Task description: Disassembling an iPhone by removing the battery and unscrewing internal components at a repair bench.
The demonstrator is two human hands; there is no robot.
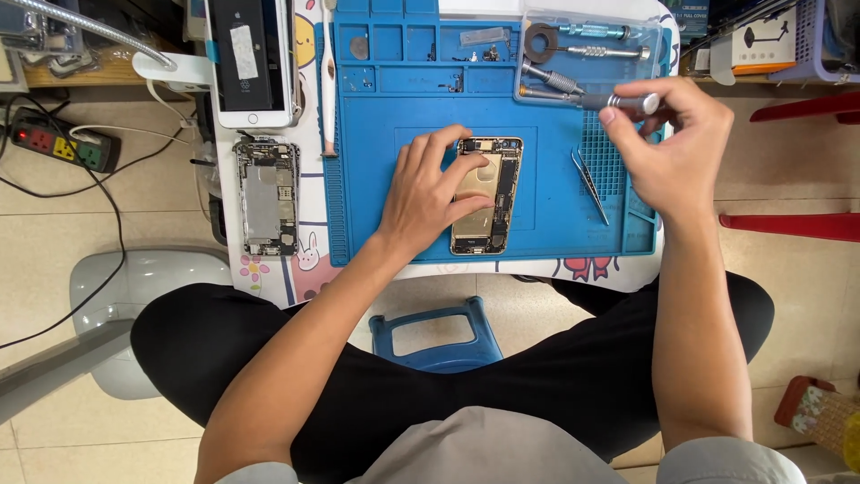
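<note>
An opened gold phone is laid flat in the middle of a blue mat on the worktop, its inner parts exposed. It is pressed down by the left hand, whose fingers are spread flat over its left half. A grey screwdriver is gripped between the thumb and fingers of the right hand, held above the mat's upper right area, apart from the phone. Tweezers are laid on the mat just right of the phone. A second opened phone is placed left of the mat, and a white phone lies above it.
</note>
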